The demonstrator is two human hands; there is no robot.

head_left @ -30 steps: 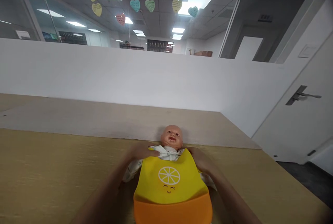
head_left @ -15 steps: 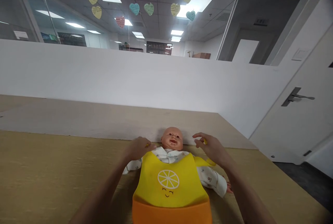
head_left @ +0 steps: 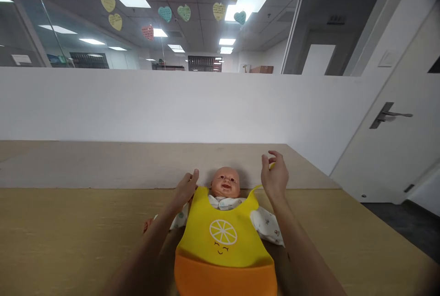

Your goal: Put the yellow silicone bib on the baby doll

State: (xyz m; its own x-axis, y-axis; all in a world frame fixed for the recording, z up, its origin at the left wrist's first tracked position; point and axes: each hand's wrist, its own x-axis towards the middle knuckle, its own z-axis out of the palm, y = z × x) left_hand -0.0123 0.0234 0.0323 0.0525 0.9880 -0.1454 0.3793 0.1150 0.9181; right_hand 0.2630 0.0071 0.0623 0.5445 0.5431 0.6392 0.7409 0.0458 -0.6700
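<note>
Two hands (head_left: 184, 191) (head_left: 275, 176) at a bib (head_left: 206, 241): left fingers (head_left: 193, 178) spread, right fingers (head_left: 266, 163) pinching its strap (head_left: 257, 188) (pocket (head_left: 225, 277) interior hidden)

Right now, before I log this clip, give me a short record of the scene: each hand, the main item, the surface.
Left hand: beside the doll's head, at the upper corner of the bib
Right hand: raised, yellow neck strap running up into its fingers
Main item: baby doll on its back, wearing a yellow-and-orange silicone bib
Surface: light wood tabletop
</note>
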